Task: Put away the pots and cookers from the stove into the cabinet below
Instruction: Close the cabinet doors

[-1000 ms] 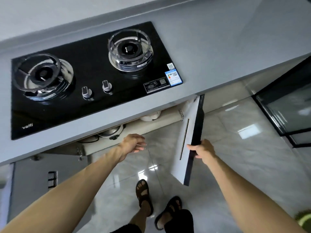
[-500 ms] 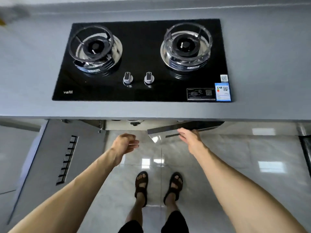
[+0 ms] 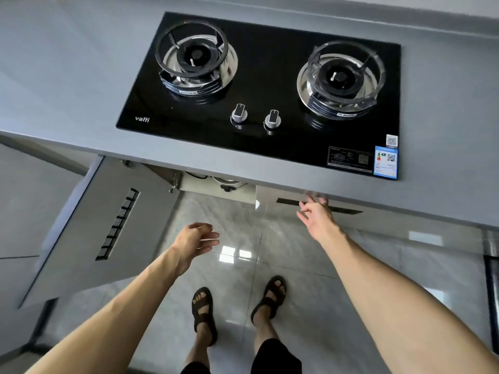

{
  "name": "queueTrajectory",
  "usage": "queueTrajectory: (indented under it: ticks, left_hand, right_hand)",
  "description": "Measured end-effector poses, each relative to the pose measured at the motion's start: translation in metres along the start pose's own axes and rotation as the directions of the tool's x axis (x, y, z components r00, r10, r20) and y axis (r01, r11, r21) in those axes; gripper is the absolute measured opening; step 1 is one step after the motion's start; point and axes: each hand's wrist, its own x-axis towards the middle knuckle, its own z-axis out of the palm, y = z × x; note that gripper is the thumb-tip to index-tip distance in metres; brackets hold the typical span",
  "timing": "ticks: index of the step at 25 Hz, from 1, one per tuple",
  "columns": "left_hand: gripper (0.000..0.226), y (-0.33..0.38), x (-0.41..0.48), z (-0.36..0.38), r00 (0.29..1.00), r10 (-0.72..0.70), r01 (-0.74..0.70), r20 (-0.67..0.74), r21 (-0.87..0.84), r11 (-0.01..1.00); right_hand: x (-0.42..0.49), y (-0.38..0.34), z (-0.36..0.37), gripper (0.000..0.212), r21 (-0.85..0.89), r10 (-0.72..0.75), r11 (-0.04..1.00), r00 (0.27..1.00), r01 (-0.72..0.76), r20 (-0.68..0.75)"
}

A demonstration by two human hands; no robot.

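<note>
The black glass stove (image 3: 270, 85) sits in the grey countertop (image 3: 67, 90) with both burners bare. Below it, the left cabinet door (image 3: 108, 225) stands wide open, its vent slots facing up. The right cabinet door (image 3: 270, 202) is nearly shut under the counter edge. My right hand (image 3: 316, 220) touches that door near its dark handle slot, fingers spread and blurred. My left hand (image 3: 194, 242) hovers open over the floor, holding nothing. In the cabinet gap, the rim of a pot (image 3: 226, 182) and a cord show dimly.
Glossy grey floor tiles (image 3: 297, 265) lie below, with my two sandalled feet (image 3: 237, 311) standing in front of the cabinet. The open left door juts into the space at my left. A dark-framed panel (image 3: 491, 282) shows at the far right edge.
My right hand has swung the right cabinet door from wide open to almost shut. My view has shifted to square over the stove. My left hand stays empty, now opened flatter.
</note>
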Motion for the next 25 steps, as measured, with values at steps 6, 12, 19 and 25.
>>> queueTrajectory:
  ticks: [6,12,19,25]
  left_hand:
    - [0.023,0.004,0.0,-0.077,0.992,0.12,-0.111,-0.038,0.185,0.976]
    - [0.041,0.021,0.03,-0.253,0.791,0.47,-0.067,-0.391,0.709,0.702]
    - [0.051,0.016,0.085,-0.363,0.909,0.277,0.08,-0.311,0.784,0.616]
    - [0.043,0.0,0.092,-0.361,0.909,0.388,0.033,-0.155,0.953,0.302]
  right_hand:
    - [-0.046,0.048,0.033,0.053,-0.31,0.126,0.945,0.991,-0.104,0.051]
    - [-0.107,0.112,0.144,0.032,-0.76,0.201,0.648,0.954,0.04,0.222]
    - [-0.139,0.179,0.229,0.024,-0.84,0.216,0.52,0.928,0.153,0.303]
    - [-0.138,0.197,0.216,0.025,-0.853,0.211,0.514,0.951,0.09,0.227]
